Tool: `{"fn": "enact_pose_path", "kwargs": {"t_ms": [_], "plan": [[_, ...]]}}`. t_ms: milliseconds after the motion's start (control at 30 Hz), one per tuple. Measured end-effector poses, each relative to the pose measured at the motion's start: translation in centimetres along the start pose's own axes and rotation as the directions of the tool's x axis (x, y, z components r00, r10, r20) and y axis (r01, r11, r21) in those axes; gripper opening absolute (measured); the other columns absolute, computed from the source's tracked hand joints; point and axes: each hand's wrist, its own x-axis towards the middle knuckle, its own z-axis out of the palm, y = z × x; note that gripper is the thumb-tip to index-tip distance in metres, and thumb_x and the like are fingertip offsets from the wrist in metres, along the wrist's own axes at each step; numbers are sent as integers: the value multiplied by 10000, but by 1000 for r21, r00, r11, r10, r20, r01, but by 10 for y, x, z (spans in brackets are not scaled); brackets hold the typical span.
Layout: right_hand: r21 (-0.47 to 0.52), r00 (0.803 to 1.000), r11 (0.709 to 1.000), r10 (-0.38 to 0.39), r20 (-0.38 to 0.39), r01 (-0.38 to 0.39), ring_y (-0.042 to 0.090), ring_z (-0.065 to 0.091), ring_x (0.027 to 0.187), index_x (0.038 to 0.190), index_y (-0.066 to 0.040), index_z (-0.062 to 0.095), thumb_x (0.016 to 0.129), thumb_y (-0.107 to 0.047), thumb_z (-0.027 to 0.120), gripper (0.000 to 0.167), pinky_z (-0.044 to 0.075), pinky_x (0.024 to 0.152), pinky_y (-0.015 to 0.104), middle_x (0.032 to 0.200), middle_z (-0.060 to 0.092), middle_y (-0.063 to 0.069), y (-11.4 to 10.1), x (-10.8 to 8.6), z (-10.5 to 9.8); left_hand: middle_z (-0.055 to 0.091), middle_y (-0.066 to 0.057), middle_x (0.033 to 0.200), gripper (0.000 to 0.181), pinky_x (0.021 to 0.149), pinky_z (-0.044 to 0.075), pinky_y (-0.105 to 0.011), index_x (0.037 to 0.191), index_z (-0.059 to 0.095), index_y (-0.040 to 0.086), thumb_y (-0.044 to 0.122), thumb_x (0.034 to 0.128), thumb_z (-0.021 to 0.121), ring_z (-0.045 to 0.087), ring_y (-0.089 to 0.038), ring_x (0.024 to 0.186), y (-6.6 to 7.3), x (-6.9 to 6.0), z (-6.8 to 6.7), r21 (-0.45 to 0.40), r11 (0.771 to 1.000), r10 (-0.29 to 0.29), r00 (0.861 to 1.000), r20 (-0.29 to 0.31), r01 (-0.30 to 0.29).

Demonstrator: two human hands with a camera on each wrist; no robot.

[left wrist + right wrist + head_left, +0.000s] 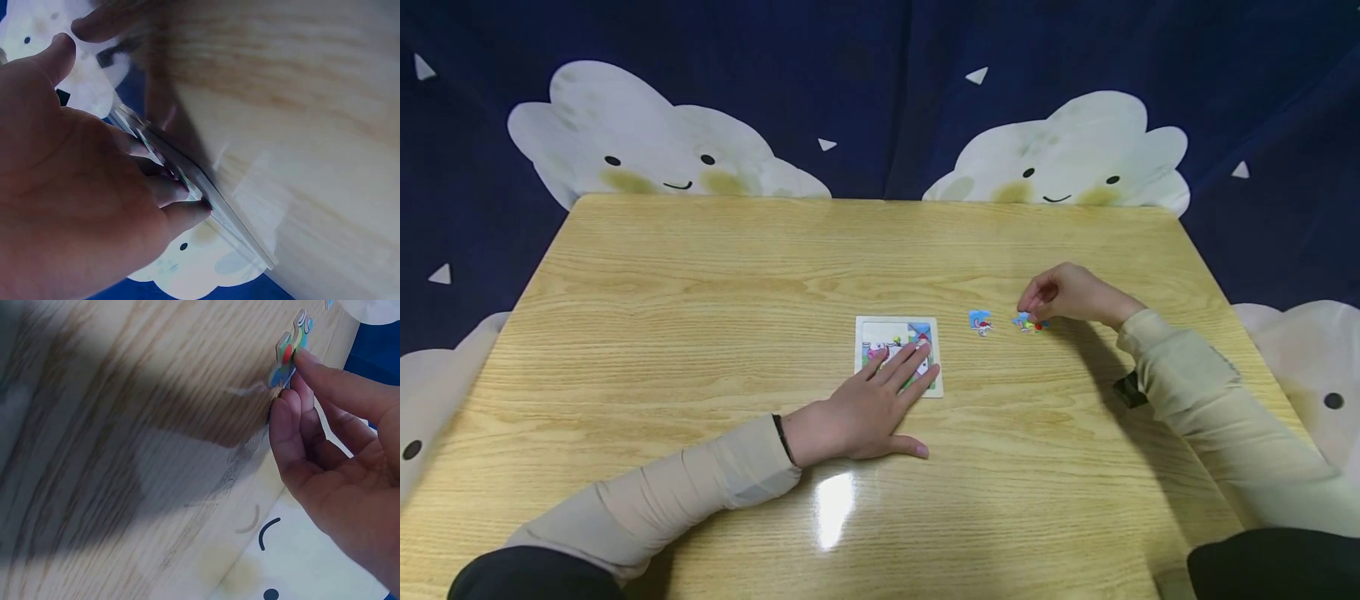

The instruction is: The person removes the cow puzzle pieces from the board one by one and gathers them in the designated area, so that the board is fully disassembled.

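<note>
A small square puzzle board (860,333) with a white rim and a cow picture sits mid-table. My left hand (872,408) lies across it with straight, spread fingers, covering part of the picture. In the left wrist view those fingertips press on the thin board (237,228), seen nearly edge-on. To the right, my right hand (1078,293) pinches a colourful puzzle piece (287,353) by its edge, at or just above the tabletop. A second puzzle piece (981,322), blue with red and white, lies between the board and that hand.
The light wood table (700,275) reaches back to a dark blue curtain (865,67) printed with smiling clouds. A dark band (1129,390) hangs at the right wrist. Light glares off the tabletop in front of the left hand.
</note>
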Motion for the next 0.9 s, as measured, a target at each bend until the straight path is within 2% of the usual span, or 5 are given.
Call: {"fn": "enact_pose_path", "kwargs": {"t_ms": [233, 467, 767, 800, 900], "plan": [[17, 1000, 1000, 0, -6, 0, 151, 646, 791, 998, 32, 715, 851, 5, 736, 151, 533, 682, 278, 895, 700, 114, -1, -3, -1, -75, -165, 1627, 981, 1187, 82, -460, 1582, 57, 78, 706, 915, 408, -63, -287, 1491, 0, -2, 0, 12, 1000, 10, 1000, -14, -10], [37, 995, 996, -81, -61, 83, 146, 662, 829, 1028, 36, 707, 869, -16, 730, 169, 539, 722, 253, 969, 712, 145, -16, -9, 2, -81, -166, 1627, 977, 1187, 76, -459, 1583, 50, 82, 706, 918, 401, -70, -287, 1491, 0, -2, 1, 16, 1000, 10, 1000, -17, -10], [153, 986, 977, -134, -100, 148, 158, 671, 805, 1021, 34, 713, 905, -8, 683, 127, 528, 652, 261, 987, 719, 162, -51, 3, 41, -118, -155, 1621, 987, 1187, 50, -461, 1579, 5, 87, 711, 917, 389, -98, -277, 1486, 1, -2, 1, 15, 1000, 7, 1000, -6, -7], [157, 984, 974, -146, -103, 161, 159, 670, 817, 1016, 35, 716, 905, -5, 682, 123, 527, 678, 252, 991, 720, 160, -56, 5, 46, -117, -155, 1621, 988, 1187, 49, -461, 1579, 4, 86, 713, 917, 386, -99, -277, 1486, 2, -2, 1, 18, 1000, 8, 1000, -8, -8], [164, 982, 970, -165, -97, 179, 175, 658, 804, 1006, 22, 726, 899, -33, 700, 123, 497, 649, 227, 970, 724, 136, -67, 13, 59, -111, -160, 1621, 985, 1187, 45, -462, 1578, 8, 81, 713, 919, 380, -98, -281, 1486, 2, -2, 2, 25, 1000, 12, 1000, -16, -12]]}}
